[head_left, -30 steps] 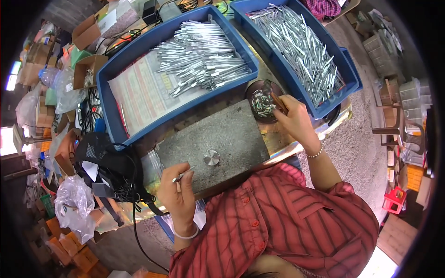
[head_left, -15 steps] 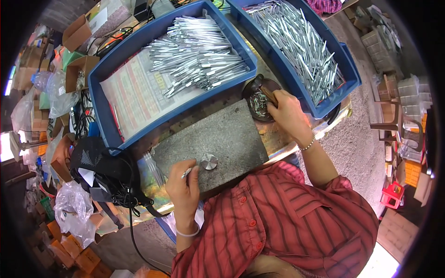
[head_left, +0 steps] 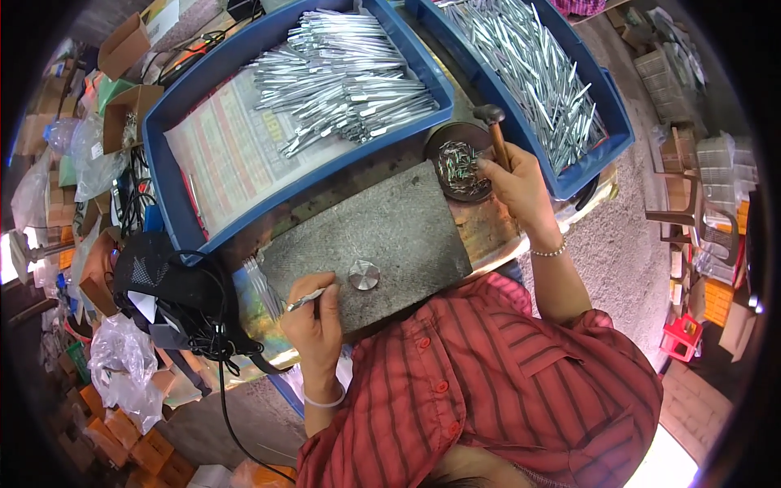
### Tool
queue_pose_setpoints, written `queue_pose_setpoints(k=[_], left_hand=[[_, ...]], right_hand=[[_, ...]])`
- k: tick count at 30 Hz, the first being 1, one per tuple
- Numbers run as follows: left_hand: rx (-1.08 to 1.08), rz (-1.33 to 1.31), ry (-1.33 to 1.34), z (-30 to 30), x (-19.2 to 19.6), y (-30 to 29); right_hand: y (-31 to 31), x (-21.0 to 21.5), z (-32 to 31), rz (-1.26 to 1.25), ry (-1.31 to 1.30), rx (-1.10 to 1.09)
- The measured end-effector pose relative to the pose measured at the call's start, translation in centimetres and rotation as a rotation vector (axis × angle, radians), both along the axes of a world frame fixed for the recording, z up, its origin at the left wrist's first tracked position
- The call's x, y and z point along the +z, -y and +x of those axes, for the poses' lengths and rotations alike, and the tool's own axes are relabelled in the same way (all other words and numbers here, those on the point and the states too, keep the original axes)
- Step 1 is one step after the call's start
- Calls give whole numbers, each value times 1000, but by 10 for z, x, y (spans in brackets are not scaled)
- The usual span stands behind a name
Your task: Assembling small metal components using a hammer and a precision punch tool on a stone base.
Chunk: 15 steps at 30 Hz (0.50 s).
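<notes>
My left hand (head_left: 313, 327), at the near left of a grey stone slab (head_left: 366, 228), pinches a thin silvery metal strip (head_left: 304, 299) between thumb and finger. Close to it on the slab sits a small round metal disc (head_left: 364, 275). My right hand (head_left: 527, 193) grips a hammer (head_left: 496, 130) by its wooden handle, head upward. Its thumb and fingertip meet at the right side of a dark round bowl (head_left: 432, 150) that holds many small metal pins (head_left: 458, 165). Whether the fingertips pinch a pin too is too small to tell.
A blue tray (head_left: 154, 163) with a heap of silvery metal strips (head_left: 350, 77) stands beyond the slab. Another blue tray (head_left: 620, 134) of strips is at the far right. Several strips (head_left: 262, 286) lie left of the slab, beside a black bag (head_left: 154, 276) with cables.
The hammer has swung from lying over the bowl to head-up in my right hand, whose fingertips now reach the bowl's edge. The strip in my left hand has turned and shows more.
</notes>
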<state>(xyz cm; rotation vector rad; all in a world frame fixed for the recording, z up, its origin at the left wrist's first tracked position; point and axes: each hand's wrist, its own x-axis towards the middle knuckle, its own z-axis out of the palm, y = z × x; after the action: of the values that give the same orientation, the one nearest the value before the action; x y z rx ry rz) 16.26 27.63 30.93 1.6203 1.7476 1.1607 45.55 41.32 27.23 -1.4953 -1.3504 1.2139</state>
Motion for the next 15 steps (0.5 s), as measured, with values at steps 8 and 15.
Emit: queue_pose_setpoints(k=[8,15], left_hand=[[90,-133,645,11,10,13],[70,-237,1080,25,18,13]], right_hand=[[3,24,2,-319,-575,-91],[21,53,-19,-361,-613,-50]])
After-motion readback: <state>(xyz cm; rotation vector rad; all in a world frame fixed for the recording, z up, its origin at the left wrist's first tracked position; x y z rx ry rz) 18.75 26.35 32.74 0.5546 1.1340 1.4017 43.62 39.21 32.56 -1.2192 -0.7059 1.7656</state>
